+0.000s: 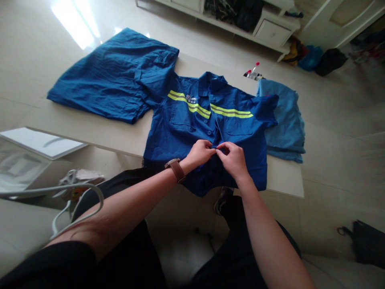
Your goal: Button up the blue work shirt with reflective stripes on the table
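Pinching the front placket of the shirt (pixel 192 132) with both hands, fingertips meeting at one spot near the middle of the garment. Left hand (pixel 200 153) closed on the cloth from the left of the placket, thumb and forefinger pressed together; watch (pixel 176 168) strapped on that wrist. Right hand (pixel 233 158) closed on the same strip of cloth from the right, fingers curled over the edge. Cannot tell whether a button sits between the fingertips, hidden as that spot is.

Shirt spread flat, front up, on the table (pixel 99 134), collar toward the far edge, hem hanging over the near edge toward the lap. Long axis of the placket running from collar to hem, straight away from the body, so both hands gripping across it rather than along it. Neither hand clearly nearer: both meeting on the line itself, below the yellow stripes (pixel 210 109).

Trousers (pixel 117 76) of the same blue lying at the far left corner, touching the left sleeve. Paler blue cloth (pixel 285 120) folded at the right edge, partly under the right sleeve. Hanger (pixel 75 200) down low by the left arm, off the table.
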The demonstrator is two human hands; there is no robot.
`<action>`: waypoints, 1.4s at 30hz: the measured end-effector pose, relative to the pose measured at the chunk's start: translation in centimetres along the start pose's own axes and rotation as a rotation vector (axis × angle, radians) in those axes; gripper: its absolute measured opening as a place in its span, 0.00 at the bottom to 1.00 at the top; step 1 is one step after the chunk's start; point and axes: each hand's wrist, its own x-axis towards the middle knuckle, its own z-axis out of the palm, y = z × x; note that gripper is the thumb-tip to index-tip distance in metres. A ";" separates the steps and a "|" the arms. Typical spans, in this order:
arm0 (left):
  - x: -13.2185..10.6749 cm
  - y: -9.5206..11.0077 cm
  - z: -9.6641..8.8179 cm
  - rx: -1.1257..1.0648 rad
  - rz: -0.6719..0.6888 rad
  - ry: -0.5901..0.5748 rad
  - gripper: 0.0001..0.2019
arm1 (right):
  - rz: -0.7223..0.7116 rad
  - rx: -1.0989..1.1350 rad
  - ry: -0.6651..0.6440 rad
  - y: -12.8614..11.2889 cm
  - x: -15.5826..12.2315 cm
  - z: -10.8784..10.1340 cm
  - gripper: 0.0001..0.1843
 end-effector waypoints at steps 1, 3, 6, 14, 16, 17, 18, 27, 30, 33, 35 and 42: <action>0.0 0.0 0.0 -0.003 0.000 0.002 0.05 | -0.007 -0.013 0.001 0.0 0.0 0.0 0.06; -0.1 0.0 0.2 -0.032 -0.012 -0.004 0.05 | -0.024 -0.038 0.002 0.0 -0.1 0.1 0.06; -0.1 0.0 0.6 -0.145 -0.076 -0.026 0.05 | -0.052 -0.077 -0.006 0.2 0.0 0.2 0.06; -0.2 0.7 0.6 -0.248 -0.137 -0.021 0.06 | -0.082 -0.046 0.023 0.6 0.1 0.5 0.02; -0.3 0.8 0.5 -0.259 -0.129 -0.022 0.07 | -0.078 -0.027 0.036 0.5 0.1 0.5 0.02; -0.3 0.8 0.6 -0.260 -0.122 -0.026 0.07 | -0.073 -0.016 0.039 0.5 0.1 0.5 0.03; -0.3 0.8 0.6 -0.256 -0.117 -0.029 0.08 | -0.065 -0.005 0.038 0.4 0.1 0.5 0.03; 0.1 0.6 -0.2 -0.059 -0.101 0.006 0.13 | 0.018 0.030 0.127 0.6 0.3 0.1 0.09; 0.0 0.5 -0.9 0.175 -0.025 0.041 0.16 | 0.073 0.026 0.160 0.7 0.4 -0.2 0.09; 0.0 0.0 -1.0 0.293 0.050 0.007 0.21 | 0.090 0.024 0.159 0.8 0.3 -0.4 0.09; 0.1 -0.7 -0.6 0.355 0.108 0.004 0.23 | 0.084 0.026 0.154 0.8 0.3 -0.4 0.10; 0.7 -2.1 0.6 0.439 0.159 0.061 0.12 | 0.082 0.046 0.129 0.9 0.3 -0.5 0.08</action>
